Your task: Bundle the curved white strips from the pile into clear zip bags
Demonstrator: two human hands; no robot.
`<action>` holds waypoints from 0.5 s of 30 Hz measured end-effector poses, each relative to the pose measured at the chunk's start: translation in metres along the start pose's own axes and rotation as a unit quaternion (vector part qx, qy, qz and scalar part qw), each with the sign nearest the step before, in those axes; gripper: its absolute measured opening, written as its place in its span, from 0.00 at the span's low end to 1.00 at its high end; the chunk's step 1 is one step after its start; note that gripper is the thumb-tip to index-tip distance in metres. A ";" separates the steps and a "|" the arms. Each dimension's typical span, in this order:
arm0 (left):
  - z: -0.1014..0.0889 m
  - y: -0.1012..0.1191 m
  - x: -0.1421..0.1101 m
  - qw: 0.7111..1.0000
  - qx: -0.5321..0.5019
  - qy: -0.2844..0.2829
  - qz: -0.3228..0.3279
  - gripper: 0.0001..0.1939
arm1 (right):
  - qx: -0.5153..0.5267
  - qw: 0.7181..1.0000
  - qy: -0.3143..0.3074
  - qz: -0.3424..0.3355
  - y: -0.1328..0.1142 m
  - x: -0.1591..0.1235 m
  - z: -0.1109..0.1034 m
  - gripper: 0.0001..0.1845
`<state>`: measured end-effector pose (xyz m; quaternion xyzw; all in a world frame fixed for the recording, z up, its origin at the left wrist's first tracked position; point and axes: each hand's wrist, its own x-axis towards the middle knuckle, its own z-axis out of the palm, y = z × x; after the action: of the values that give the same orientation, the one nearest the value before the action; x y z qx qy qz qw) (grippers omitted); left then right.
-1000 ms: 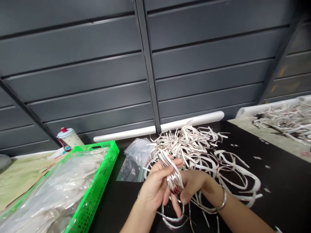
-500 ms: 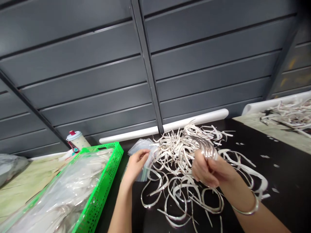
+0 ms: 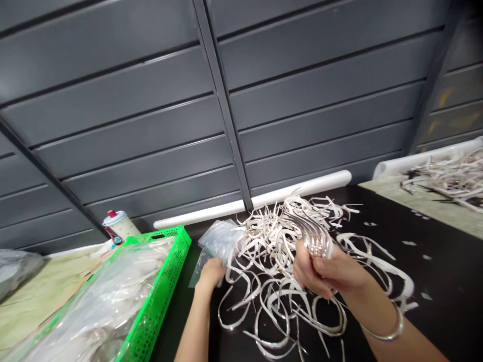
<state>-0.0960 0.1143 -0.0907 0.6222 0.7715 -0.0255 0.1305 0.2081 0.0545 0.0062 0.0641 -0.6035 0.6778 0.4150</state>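
My right hand [image 3: 315, 274] is closed round a bundle of thin curved silver strips [image 3: 316, 239], fanned upward from the fist. A bracelet circles that wrist. My left hand [image 3: 212, 271] is at the near edge of a stack of clear plastic bags [image 3: 221, 236], its fingers curled down onto a bag. The fingertips are partly hidden behind the hand. Between and beyond my hands, a tangled pile of white-and-silver curved strips [image 3: 269, 236] covers the black tabletop. Several looser strips [image 3: 283, 329] lie nearer to me.
On the left stands a green perforated crate [image 3: 154, 296] holding filled clear bags [image 3: 113, 286]. A cup with a red-topped lid [image 3: 121, 224] is behind it. A white roll [image 3: 302, 187] runs along the grey wall. Another strip pile [image 3: 453, 176] lies far right, and white scraps [image 3: 409, 243] dot the table.
My left hand has moved down toward me along the bags, its fingers now curled over the near edge. My right hand keeps the bundle at nearly the same place, turned slightly.
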 end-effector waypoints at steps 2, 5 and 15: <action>-0.004 -0.001 0.000 1.000 -0.001 0.006 -0.008 0.13 | -0.001 1.000 0.004 0.006 0.001 0.000 0.000 0.13; -0.015 -0.005 -0.005 0.999 -0.015 0.034 -0.014 0.12 | -0.010 0.999 0.013 0.032 0.003 0.001 0.001 0.14; -0.062 0.015 -0.043 0.959 -0.176 0.208 0.077 0.15 | -0.053 0.991 0.064 0.104 0.003 0.006 0.011 0.17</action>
<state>-0.0835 0.0890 -0.0187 0.6384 0.7238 0.2506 0.0757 0.1973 0.0478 0.0105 -0.0645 -0.6145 0.6867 0.3830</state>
